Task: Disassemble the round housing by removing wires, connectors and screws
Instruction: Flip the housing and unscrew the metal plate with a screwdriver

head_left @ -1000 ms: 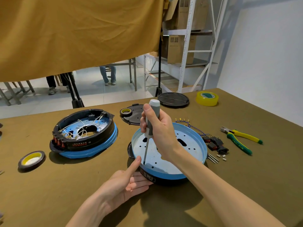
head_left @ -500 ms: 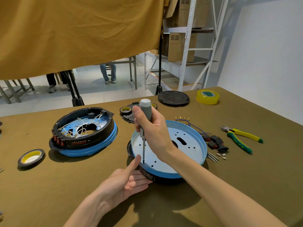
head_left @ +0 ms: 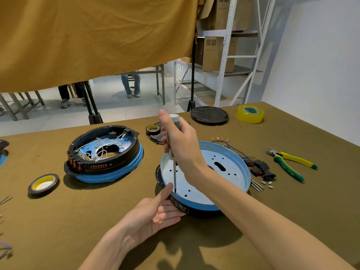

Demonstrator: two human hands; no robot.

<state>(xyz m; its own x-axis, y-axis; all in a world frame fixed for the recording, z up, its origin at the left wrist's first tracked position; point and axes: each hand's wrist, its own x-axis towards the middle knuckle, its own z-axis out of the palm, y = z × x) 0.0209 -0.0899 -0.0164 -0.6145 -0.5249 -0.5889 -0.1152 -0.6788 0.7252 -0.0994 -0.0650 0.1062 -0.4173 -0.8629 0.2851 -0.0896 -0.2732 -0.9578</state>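
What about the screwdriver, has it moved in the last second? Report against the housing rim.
Yes. The screwdriver tilted left to upright; its tip stayed at the near-left rim of the round housing.

Matt olive cloth table cover [head_left: 292, 221]; glossy blue-rimmed housing [head_left: 229, 152]; steel screwdriver shaft [head_left: 174, 176]

The green handle of the pliers [head_left: 291, 166] reads "KING·PIN"; labels on both housings are too small to read.

Screw under screwdriver [head_left: 174, 152] tip — seemingly hidden.
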